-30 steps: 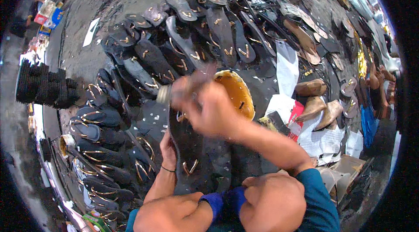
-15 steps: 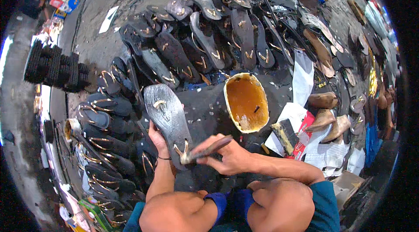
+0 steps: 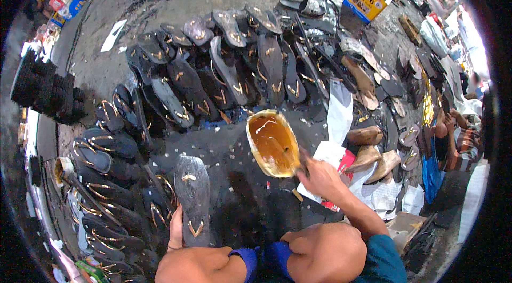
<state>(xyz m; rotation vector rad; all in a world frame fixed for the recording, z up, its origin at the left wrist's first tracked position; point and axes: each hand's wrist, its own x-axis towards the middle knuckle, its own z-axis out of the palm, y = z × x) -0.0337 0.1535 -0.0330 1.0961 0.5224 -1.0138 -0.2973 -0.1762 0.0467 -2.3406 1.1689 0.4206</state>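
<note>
My left hand [image 3: 176,227] holds the side of a dark sandal sole [image 3: 193,192], its underside up and streaked with a wet-looking coat. Pale strap ends poke out at both ends of this sole. My right hand [image 3: 322,177] is closed around a dark brush handle [image 3: 303,159] at the right edge of a tub of amber glue [image 3: 271,135]. The brush's bristles are hidden, so I cannot tell whether they touch the glue. Part of my left hand disappears behind my knee and the sole.
Rows of dark sandals [image 3: 226,70] lie beyond the tub, and more sandals [image 3: 106,192] pile up at the left. Wooden shoe lasts [image 3: 368,158] rest on paper at the right. A yellow and blue box [image 3: 366,0] stands far right. Another person's hand [image 3: 453,120] shows at the right rim.
My right hand has carried the brush from the sole's heel up to the tub's right edge. The sole has come lower and straighter in my left hand, and the whole view has shifted.
</note>
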